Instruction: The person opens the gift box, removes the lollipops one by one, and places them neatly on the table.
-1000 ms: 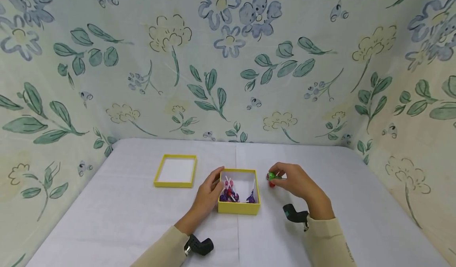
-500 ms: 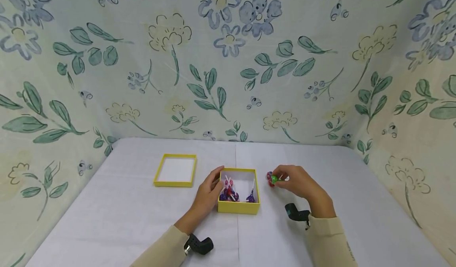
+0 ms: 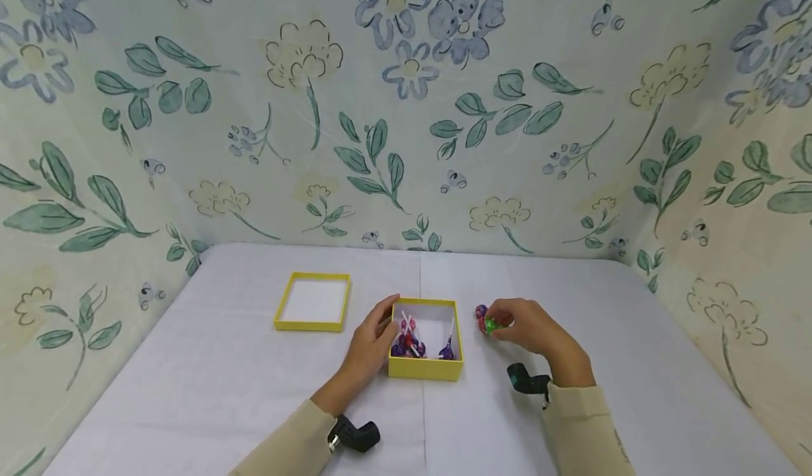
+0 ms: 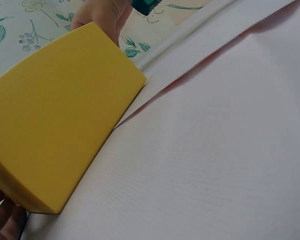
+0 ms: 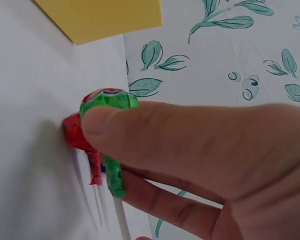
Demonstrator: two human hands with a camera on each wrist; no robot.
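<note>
Yellow box [image 3: 426, 370], lidless, sits mid-table with several lollipops inside: a purple-and-red cluster [image 3: 408, 346] at its left and a purple lollipop [image 3: 447, 353] at its right. My left hand [image 3: 364, 345] holds the box by its left side; in the left wrist view a few fingers [image 4: 7, 220] show at its lower corner. To the right of the box, my right hand [image 3: 536, 329] pinches a green-wrapped lollipop [image 5: 115, 100] between thumb and fingers. Close beside it are a red lollipop [image 5: 74, 132] and a purple one [image 3: 481, 311], partly hidden by the hand.
The yellow-edged box lid [image 3: 312, 326] lies inside up, left of and behind the box. White cloth [image 3: 254, 391] covers the table. A floral curtain [image 3: 406, 144] hangs behind and along both sides.
My right hand has come slightly nearer and down with the green lollipop, uncovering more of the purple and red ones. My left hand and the box stay in place.
</note>
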